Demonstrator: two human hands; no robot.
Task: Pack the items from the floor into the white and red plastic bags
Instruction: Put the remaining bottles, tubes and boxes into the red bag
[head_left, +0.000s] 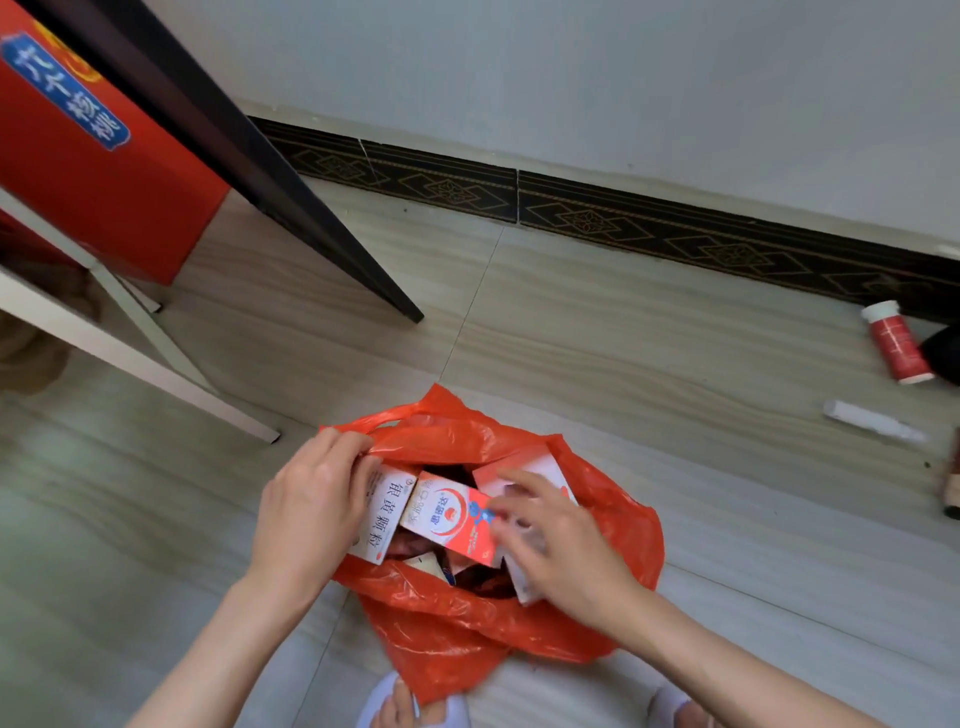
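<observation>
Head view: looking down at a floor (649, 322) of pale tiles, with a grey wall (571, 78) at the back.
Baseboard: a dark strip (623, 221) with a diamond pattern runs along the bottom of the wall.
Big red box: it (88, 171) sits at the far left, with a blue label on it, behind a dark slanted bar (249, 161) and white table legs (140, 322).
Red bag: the red plastic bag (467, 618) lies on the floor in the middle, right in front of the person, with its mouth wide open.
Inside the bag: a white box with big dark letters (387, 512) is on the left side, a red and white box (449, 517) lies beside it in the middle, and more small boxes sit under and behind them.
Left hand: it (311, 504) pinches the left edge of the bag's mouth, fingers curled around the plastic, holding it open.
Right hand: it (550, 540) is over the right side of the bag, fingers spread and loose, touching the boxes. It grips nothing.
Red bottle: a red bottle with a white cap (894, 343) lies on the floor at the far right, well apart from the bag.
White stick: a small white tube (872, 421) lies on the floor near the bottle.
</observation>
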